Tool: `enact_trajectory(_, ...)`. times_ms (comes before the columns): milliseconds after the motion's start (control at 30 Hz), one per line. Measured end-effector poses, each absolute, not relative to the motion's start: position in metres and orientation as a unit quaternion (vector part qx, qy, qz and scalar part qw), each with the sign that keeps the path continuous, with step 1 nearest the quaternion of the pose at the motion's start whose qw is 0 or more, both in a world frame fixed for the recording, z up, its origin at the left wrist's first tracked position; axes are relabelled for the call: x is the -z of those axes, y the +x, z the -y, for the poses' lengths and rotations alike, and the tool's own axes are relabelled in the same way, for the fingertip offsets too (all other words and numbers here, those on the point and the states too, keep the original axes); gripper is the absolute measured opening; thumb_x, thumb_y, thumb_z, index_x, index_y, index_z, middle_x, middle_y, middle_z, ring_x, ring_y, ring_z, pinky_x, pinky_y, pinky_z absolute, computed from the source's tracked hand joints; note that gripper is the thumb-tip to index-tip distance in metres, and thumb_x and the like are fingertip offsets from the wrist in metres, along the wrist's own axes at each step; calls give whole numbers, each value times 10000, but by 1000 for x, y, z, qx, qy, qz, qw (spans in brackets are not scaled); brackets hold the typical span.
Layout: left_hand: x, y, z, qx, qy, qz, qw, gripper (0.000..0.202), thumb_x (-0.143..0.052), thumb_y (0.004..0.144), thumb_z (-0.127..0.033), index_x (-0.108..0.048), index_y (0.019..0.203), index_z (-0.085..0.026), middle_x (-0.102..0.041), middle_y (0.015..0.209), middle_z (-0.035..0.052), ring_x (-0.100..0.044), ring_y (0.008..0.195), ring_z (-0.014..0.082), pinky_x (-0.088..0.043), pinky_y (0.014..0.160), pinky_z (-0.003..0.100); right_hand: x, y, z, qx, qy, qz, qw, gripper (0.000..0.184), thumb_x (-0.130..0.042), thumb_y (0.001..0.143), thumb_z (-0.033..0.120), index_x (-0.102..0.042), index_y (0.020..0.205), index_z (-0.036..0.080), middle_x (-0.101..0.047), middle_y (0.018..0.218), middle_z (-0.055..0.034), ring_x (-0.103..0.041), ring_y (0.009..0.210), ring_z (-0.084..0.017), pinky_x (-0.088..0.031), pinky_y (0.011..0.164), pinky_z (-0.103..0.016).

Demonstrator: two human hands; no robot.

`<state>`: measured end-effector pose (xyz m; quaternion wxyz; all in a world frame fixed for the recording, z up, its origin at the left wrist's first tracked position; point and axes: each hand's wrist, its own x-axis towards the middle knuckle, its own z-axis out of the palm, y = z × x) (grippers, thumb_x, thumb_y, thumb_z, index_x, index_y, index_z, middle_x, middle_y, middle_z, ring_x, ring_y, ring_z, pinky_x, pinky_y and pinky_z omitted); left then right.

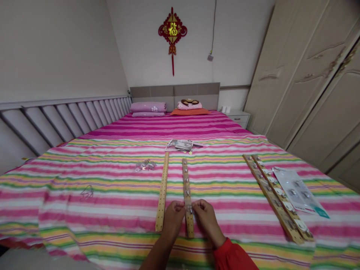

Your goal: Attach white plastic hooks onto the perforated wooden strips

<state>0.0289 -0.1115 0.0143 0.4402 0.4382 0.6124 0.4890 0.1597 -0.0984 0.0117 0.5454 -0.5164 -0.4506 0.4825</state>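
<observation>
A narrow wooden strip with holes [190, 227] lies lengthwise on the striped bedsheet in front of me. Several small clear packets with shiny pieces [187, 180] sit in a row along its far part. My left hand [174, 215] and my right hand [204, 215] meet over the strip from either side. Between them is one small clear packet [189, 209], pinched at its edges by the fingers of both hands. What is inside that packet is too small to name. Left of my left hand lies a second holed wooden strip [162, 195], bare on top.
Two more wooden strips [270, 191] bearing small packets lie at the right, beside a clear blister pack [299, 191]. Farther off are a pile of plastic packets [182, 145] and small bagged pieces [144, 165]. A thin wire-like tangle [87, 192] lies left. Bed rails [67, 120] border the left side.
</observation>
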Motion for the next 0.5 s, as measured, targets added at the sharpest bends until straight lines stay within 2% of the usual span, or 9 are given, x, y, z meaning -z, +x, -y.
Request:
enact_trajectory(233, -13, 29, 105, -462, 460, -634, 415, 112, -637, 628, -266, -589, 661, -170, -639, 654, 24, -613, 661, 179, -456, 658, 279, -2, 158, 88, -463, -547, 450, 532, 181, -587, 573, 324, -494, 463, 213, -484, 442, 42, -438, 479, -138, -358, 497, -272)
enact_trajectory(500, -11, 27, 103, -450, 468, -639, 413, 89, -630, 637, -248, -585, 661, -175, -633, 640, 17, -612, 652, 179, -451, 641, 278, 0, 156, 87, -450, -563, 460, 518, 187, -580, 569, 334, -484, 458, 219, -474, 443, 45, -430, 480, -140, -349, 493, -273)
